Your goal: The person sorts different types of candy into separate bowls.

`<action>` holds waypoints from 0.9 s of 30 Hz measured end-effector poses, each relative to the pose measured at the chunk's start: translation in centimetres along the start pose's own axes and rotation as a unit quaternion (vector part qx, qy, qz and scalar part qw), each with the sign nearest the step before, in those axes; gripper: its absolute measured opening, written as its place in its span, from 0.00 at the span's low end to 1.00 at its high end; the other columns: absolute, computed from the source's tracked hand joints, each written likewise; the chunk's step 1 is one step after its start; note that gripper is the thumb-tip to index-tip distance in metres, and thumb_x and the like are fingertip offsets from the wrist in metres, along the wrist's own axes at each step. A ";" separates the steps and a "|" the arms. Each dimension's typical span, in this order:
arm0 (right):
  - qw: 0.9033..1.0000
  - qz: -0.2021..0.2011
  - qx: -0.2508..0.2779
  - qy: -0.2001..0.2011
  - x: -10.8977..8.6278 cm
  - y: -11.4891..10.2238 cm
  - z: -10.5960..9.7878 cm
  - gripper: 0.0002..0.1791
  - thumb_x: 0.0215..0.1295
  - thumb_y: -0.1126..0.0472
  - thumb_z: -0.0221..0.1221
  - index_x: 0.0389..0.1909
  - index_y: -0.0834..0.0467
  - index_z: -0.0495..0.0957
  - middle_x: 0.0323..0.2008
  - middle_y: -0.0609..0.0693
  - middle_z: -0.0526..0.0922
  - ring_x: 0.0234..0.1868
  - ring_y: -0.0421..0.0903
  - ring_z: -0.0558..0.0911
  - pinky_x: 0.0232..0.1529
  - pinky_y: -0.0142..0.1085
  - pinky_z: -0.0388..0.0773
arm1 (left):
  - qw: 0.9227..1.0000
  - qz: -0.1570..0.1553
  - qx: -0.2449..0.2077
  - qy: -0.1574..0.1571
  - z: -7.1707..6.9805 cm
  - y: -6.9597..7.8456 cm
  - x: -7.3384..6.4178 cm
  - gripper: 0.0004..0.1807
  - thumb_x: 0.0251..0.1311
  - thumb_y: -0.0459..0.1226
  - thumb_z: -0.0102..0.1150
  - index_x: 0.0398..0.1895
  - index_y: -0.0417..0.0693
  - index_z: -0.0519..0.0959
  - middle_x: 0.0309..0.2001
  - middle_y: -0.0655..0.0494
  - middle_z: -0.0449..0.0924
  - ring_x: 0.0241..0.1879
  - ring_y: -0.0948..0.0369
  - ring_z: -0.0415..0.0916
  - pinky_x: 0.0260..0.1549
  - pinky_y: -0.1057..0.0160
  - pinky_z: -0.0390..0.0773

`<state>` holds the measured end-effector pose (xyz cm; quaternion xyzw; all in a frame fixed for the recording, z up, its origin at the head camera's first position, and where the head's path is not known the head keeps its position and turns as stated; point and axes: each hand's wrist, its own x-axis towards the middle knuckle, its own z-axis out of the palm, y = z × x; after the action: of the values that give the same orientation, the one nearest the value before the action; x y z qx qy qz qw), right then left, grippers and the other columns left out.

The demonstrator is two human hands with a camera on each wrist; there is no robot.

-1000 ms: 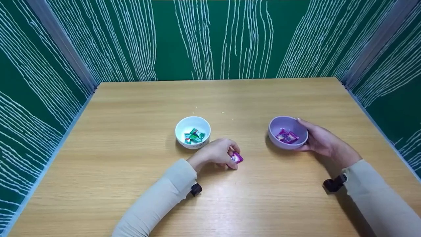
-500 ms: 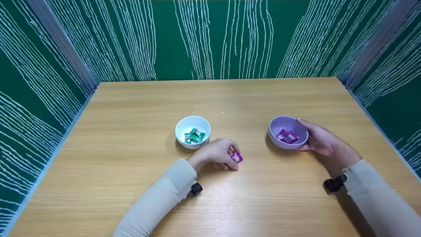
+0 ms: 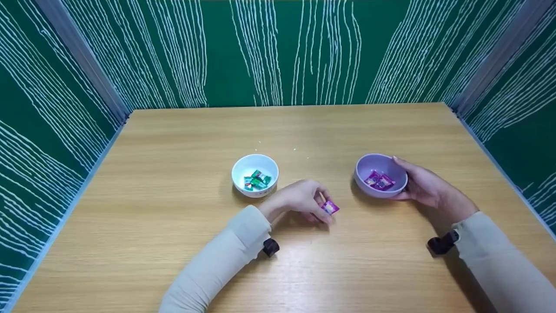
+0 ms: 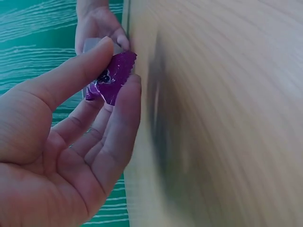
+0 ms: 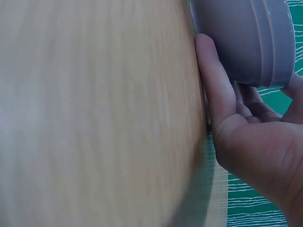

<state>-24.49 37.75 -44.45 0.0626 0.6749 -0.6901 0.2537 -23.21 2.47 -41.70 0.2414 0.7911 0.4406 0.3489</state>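
My left hand (image 3: pixel 304 201) pinches a candy in a purple wrapper (image 3: pixel 330 207) just above the table, between the two bowls. In the left wrist view the candy (image 4: pixel 112 79) sits between thumb and fingertip, its crimped edge sticking out. On the right, a purple bowl (image 3: pixel 377 161) holds a few purple-wrapped candies (image 3: pixel 380 180). My right hand (image 3: pixel 428 188) grips that bowl, thumb at the rim and fingers lower on its side. The right wrist view shows the bowl's outer wall (image 5: pixel 241 42) against the fingers. Left of centre stands a white bowl (image 3: pixel 252 161) containing several green-wrapped candies (image 3: pixel 259 180).
The light wooden table (image 3: pixel 195 139) spans the view, with tiny white specks (image 3: pixel 294 149) behind the bowls. Green panels (image 3: pixel 286 52) with white wavy lines enclose its back and sides.
My left hand has shifted to the right with the pinched candy, toward the purple bowl. My right hand and both bowls have stayed in place.
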 end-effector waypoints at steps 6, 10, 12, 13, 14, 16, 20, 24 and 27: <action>1.000 -0.009 0.009 -0.013 0.0 0.1 0.0 0.39 0.78 0.35 0.43 0.80 0.51 0.47 0.74 0.62 0.51 0.55 0.47 0.81 0.58 0.51 0.81 | 0.999 0.013 -0.029 0.009 0.6 1.4 0.8 0.13 0.52 0.32 0.78 0.38 0.43 0.83 0.32 0.49 0.86 0.33 0.46 0.87 0.35 0.51 0.89; 1.000 -0.007 0.008 -0.009 -0.1 0.1 0.1 0.40 0.78 0.35 0.43 0.81 0.51 0.46 0.75 0.62 0.50 0.55 0.46 0.81 0.58 0.51 0.81 | 0.998 0.021 -0.060 0.005 0.8 2.2 1.5 0.11 0.54 0.33 0.77 0.37 0.44 0.84 0.33 0.49 0.87 0.36 0.45 0.87 0.40 0.47 0.88; 1.000 -0.005 0.009 -0.008 -0.1 0.0 0.1 0.40 0.78 0.34 0.43 0.80 0.51 0.46 0.75 0.62 0.49 0.56 0.45 0.80 0.58 0.52 0.81 | 0.997 0.025 -0.071 0.003 0.8 2.7 1.9 0.09 0.56 0.33 0.75 0.39 0.45 0.85 0.34 0.49 0.87 0.36 0.48 0.86 0.42 0.48 0.87; 1.000 -0.005 0.009 -0.007 -0.1 0.0 0.1 0.40 0.78 0.34 0.43 0.80 0.51 0.46 0.75 0.61 0.49 0.56 0.44 0.79 0.58 0.52 0.80 | 0.997 0.027 -0.075 0.001 0.8 3.0 2.1 0.09 0.58 0.33 0.74 0.40 0.45 0.85 0.35 0.50 0.87 0.37 0.49 0.86 0.43 0.49 0.87; 1.000 -0.004 0.010 -0.007 0.0 0.0 0.1 0.40 0.77 0.34 0.43 0.80 0.51 0.46 0.76 0.61 0.48 0.57 0.44 0.78 0.59 0.52 0.80 | 0.997 0.030 -0.078 0.000 0.7 3.2 2.3 0.08 0.60 0.34 0.72 0.42 0.46 0.85 0.36 0.50 0.87 0.38 0.50 0.86 0.44 0.50 0.87; 1.000 -0.003 0.008 -0.009 0.0 0.0 0.1 0.41 0.78 0.34 0.43 0.80 0.51 0.45 0.77 0.61 0.46 0.58 0.44 0.76 0.59 0.52 0.80 | 0.996 0.037 -0.087 0.000 0.6 3.8 2.6 0.10 0.63 0.34 0.70 0.47 0.46 0.85 0.37 0.51 0.87 0.41 0.49 0.85 0.45 0.52 0.87; 1.000 0.001 0.000 -0.009 0.0 -0.1 0.0 0.44 0.77 0.33 0.43 0.82 0.52 0.41 0.78 0.62 0.42 0.58 0.44 0.75 0.60 0.53 0.79 | 0.993 0.046 -0.106 0.009 0.7 5.2 3.1 0.17 0.65 0.34 0.68 0.57 0.43 0.82 0.39 0.53 0.86 0.47 0.46 0.84 0.44 0.53 0.87; 1.000 0.006 -0.004 -0.009 -0.1 -0.1 -0.1 0.46 0.77 0.33 0.42 0.82 0.52 0.38 0.78 0.62 0.44 0.56 0.43 0.78 0.60 0.52 0.79 | 0.989 0.047 -0.131 0.050 1.1 6.5 3.8 0.21 0.61 0.34 0.71 0.57 0.42 0.82 0.39 0.55 0.85 0.42 0.50 0.86 0.39 0.58 0.88; 1.000 0.008 -0.004 -0.010 -0.2 -0.2 -0.1 0.45 0.77 0.33 0.42 0.82 0.52 0.39 0.76 0.61 0.50 0.56 0.44 0.80 0.59 0.50 0.80 | 0.981 0.043 -0.165 0.088 1.4 7.4 4.3 0.20 0.58 0.33 0.74 0.54 0.43 0.83 0.39 0.55 0.85 0.38 0.56 0.85 0.36 0.62 0.88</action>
<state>-24.43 37.89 -44.23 0.0599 0.6748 -0.6859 0.2657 -24.37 9.85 -37.27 0.1743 0.7241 0.5993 0.2936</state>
